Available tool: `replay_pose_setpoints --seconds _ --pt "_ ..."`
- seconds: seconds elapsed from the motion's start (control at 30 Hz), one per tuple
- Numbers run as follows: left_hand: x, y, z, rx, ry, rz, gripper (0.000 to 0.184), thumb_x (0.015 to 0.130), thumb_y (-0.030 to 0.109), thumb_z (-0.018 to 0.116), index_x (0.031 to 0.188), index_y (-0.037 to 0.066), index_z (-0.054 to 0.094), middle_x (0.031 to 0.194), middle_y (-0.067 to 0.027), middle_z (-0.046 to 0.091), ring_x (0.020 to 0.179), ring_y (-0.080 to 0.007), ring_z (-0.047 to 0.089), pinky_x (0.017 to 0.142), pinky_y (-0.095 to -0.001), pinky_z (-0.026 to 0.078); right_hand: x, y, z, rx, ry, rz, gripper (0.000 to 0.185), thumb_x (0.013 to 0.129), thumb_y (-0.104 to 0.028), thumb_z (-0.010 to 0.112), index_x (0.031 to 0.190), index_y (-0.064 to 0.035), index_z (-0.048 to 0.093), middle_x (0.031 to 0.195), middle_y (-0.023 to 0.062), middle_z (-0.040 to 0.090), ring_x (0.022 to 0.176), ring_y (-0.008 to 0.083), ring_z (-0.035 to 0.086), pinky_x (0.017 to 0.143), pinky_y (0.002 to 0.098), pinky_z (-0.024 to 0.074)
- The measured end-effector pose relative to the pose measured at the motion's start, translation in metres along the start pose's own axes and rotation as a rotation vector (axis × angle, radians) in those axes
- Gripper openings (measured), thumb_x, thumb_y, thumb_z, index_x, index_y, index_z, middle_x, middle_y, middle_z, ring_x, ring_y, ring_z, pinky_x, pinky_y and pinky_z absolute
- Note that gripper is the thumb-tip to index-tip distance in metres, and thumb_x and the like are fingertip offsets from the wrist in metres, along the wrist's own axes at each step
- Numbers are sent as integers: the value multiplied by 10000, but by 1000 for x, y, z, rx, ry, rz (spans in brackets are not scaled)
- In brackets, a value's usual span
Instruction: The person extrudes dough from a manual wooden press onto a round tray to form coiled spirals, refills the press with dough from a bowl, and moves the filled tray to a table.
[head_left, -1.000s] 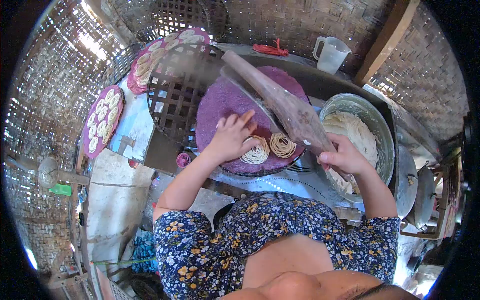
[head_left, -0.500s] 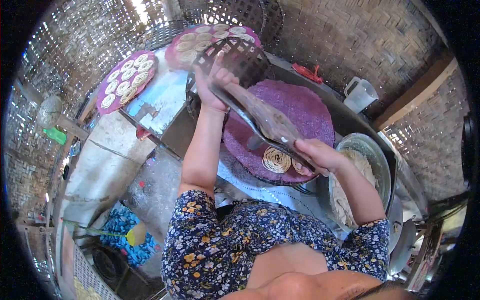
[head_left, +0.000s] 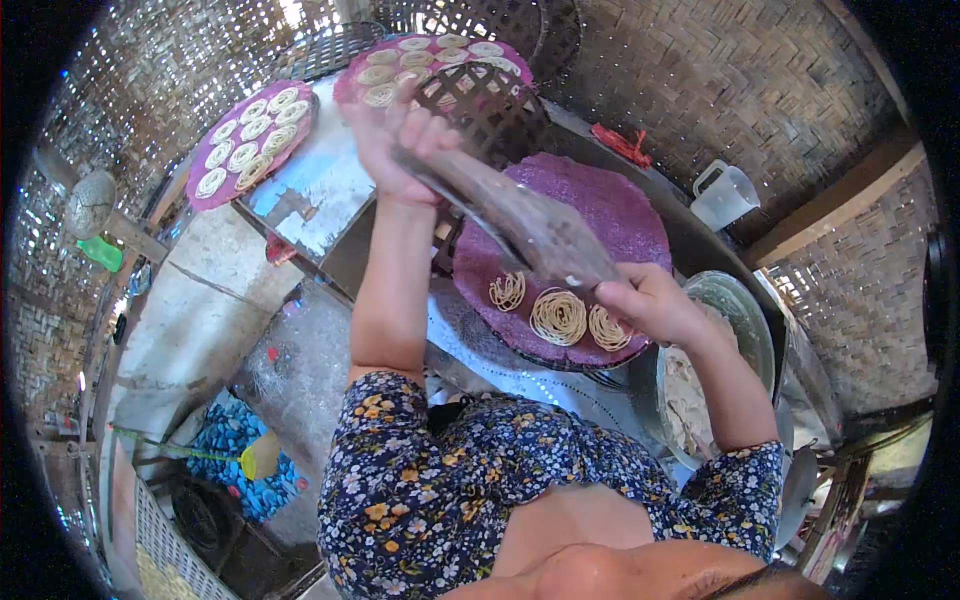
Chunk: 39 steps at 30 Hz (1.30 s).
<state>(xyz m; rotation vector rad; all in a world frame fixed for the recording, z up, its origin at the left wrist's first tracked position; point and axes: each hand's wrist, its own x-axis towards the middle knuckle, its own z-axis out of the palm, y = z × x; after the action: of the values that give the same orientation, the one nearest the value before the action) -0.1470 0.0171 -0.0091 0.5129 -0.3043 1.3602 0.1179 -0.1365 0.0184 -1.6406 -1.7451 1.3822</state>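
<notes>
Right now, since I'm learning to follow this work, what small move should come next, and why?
I'd probably shift the wooden tool toward the bare far part of the purple mat. Three pale coils line its near edge, while the tool is above the mat, with the right hand gripping one end and the left hand at the other.

Blurred wooden tool (head_left: 520, 215) slanted above purple cloth (head_left: 615, 215); three pale strand coils (head_left: 558, 317) on it

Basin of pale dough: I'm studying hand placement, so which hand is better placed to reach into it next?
Likely the right hand. It grips the lower end of the wooden tool, close to the basin, while the left hand is at the tool's upper end, much farther away.
</notes>
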Motion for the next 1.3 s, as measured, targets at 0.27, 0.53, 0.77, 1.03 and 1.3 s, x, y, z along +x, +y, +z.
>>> replay_pose_setpoints --seconds 0.27,0.53,0.77,1.03,1.3 --pt "-13 -15 30 2 -146 -13 674 844 636 307 1036 46 571 482 67 320 448 -73 332 553 -247 347 -41 -10 -14 -5 11 -23 490 779 -398 622 1077 -10 590 728 92 625 666 128 597 564 275 464" --pt "5 12 48 5 -236 -11 629 857 598 329 989 24 552 475 59 323 428 -71 336 533 -251 342 -17 -9 -5 -202 132 -257 489 749 -410 647 1046 -23 606 821 145 650 768 166 624 685 313 476" --pt "-23 -5 54 30 -32 -84 594 855 624 279 626 123 503 449 45 331 401 -109 323 502 -286 340 -37 11 -2 -92 77 -183 492 744 -398 651 1060 -24 603 819 130 653 780 161 623 706 298 479" --pt "-8 -50 27 -10 -103 -209 703 853 617 276 1138 20 513 593 -9 440 601 -130 474 652 -296 403 -51 23 -14 -62 120 -30 476 744 -408 647 995 -6 604 783 127 639 754 161 615 678 302 475" --pt "-64 -100 -35 1040 182 -926 566 897 416 375 1248 -27 402 1200 -164 507 1066 -251 517 914 -370 418 -44 39 -16 31 150 -109 487 753 -421 636 992 1 596 790 132 631 742 179 603 670 322 465"
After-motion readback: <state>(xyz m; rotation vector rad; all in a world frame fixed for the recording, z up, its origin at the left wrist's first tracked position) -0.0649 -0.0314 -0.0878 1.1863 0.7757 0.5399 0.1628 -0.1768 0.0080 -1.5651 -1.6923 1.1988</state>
